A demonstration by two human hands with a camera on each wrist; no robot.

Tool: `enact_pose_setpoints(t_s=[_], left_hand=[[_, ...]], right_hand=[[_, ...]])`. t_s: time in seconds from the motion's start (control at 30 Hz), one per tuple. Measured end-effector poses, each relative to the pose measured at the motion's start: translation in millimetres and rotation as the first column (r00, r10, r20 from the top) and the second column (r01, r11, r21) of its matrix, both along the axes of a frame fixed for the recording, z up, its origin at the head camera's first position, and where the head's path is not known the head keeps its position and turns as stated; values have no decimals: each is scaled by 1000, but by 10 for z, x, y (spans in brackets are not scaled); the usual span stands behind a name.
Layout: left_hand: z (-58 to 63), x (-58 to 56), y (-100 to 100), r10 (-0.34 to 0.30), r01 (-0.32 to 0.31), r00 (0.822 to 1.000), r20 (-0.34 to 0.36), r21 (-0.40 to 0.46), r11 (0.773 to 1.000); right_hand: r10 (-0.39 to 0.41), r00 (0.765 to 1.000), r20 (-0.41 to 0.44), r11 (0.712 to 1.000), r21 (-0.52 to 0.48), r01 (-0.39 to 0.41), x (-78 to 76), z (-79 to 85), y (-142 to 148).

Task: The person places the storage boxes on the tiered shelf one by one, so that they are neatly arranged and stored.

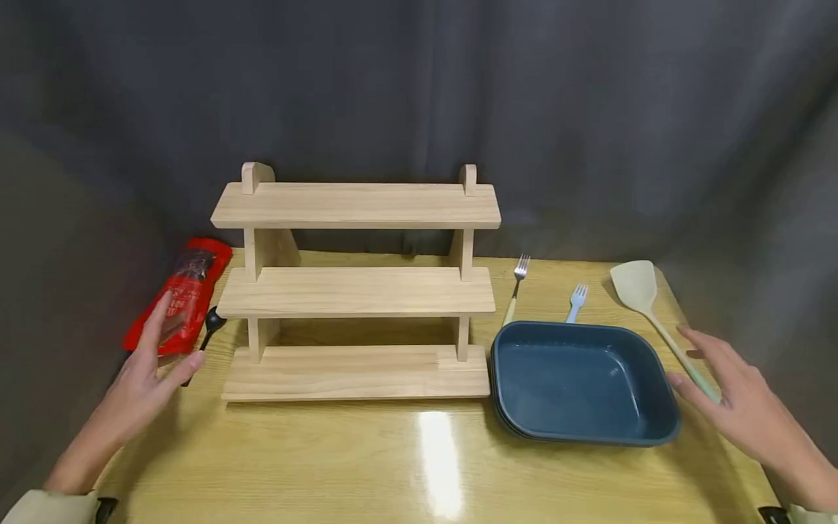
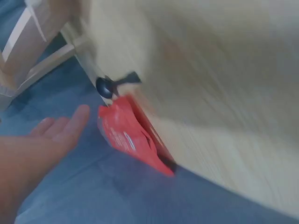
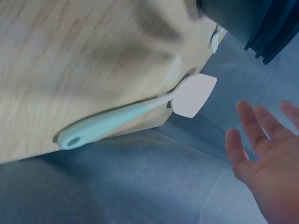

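Note:
My left hand point(image 1: 139, 386) hovers at the table's left side with fingers spread and nothing in it. Around it lie a red food pouch point(image 1: 190, 291) and a black spoon point(image 1: 212, 324), which the left wrist view shows side by side at the table edge. On the other side, my right hand point(image 1: 740, 397) is also empty, its fingers extended. It overlaps the handle of a spatula point(image 1: 636, 286), cream-headed with a pale green handle, in the head view; the right wrist view shows hand and spatula apart. Between that hand and the shelf sits a stack of dark blue basins point(image 1: 576, 386).
A three-tier wooden shelf point(image 1: 356, 291) stands mid-table, its boards bare. Behind the basins lie a metal fork point(image 1: 521, 268) with a pale yellow handle and a small light blue fork point(image 1: 578, 297). Dark grey curtains point(image 1: 419, 94) enclose the table point(image 1: 327, 466).

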State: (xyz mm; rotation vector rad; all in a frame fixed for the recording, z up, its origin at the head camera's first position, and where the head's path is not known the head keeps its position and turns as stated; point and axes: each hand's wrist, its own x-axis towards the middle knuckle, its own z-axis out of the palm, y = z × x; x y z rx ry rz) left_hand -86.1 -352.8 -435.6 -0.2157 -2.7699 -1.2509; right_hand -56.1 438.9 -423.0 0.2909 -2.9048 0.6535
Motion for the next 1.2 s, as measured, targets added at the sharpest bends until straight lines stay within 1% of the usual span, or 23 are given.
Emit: enact_pose_setpoints(t_s=[0.1,0.17,0.23,0.3,0.33,0.47,0.57,0.6,0.67,0.7,0.73,0.83,0.93,1.0,1.03,1.17,1.2], left_hand=[[4,-90,20,-5,10,999,-52,88,996],[0,-187,50,1,11,997,-79,150,989],[-2,-299,90,1,19,995,-95,216,976],[5,-415,135,9,18,995,-96,279,960],[15,-468,157,8,19,996,-85,309,951],[79,-669,238,22,-6,999,-38,371,929],[117,-807,302,30,-21,999,-15,432,901],[132,-851,324,27,-19,1000,-11,462,887],[151,-941,369,8,0,1000,-12,537,843],[163,-979,393,-1,9,1000,-13,561,828],[173,-1015,416,-9,16,1000,-14,576,818],[192,-1102,481,-32,44,999,-30,627,778],[194,-1155,535,-48,67,998,-47,651,756],[191,-1176,566,-64,87,996,-59,669,738],[185,-1186,580,-70,95,995,-64,675,732],[156,-1213,621,-106,128,992,-74,686,716],[148,-1220,625,-111,136,991,-81,682,719]], right_hand=[[-17,1000,-6,999,-29,16,-4,-53,-51],[-29,999,-17,999,-45,28,-21,-86,-83],[-37,999,-17,998,-60,36,-38,-115,-116],[-44,999,1,996,-71,44,-49,-140,-150],[-49,999,13,996,-80,50,-50,-152,-167],[-57,997,47,990,-130,62,-53,-191,-218],[-60,995,79,984,-166,72,-43,-229,-233],[-57,994,88,983,-171,72,-39,-243,-233],[-56,993,106,979,-188,75,-30,-272,-230],[-62,992,113,975,-207,84,-29,-287,-227],[-67,991,118,970,-226,92,-30,-299,-225],[-47,992,114,955,-285,78,-38,-340,-212],[-15,993,115,935,-351,54,-47,-375,-202],[3,992,125,922,-384,46,-41,-382,-197],[11,991,130,916,-399,42,-34,-380,-193],[25,990,137,906,-423,36,0,-357,-175],[22,990,141,903,-428,41,8,-356,-172]])
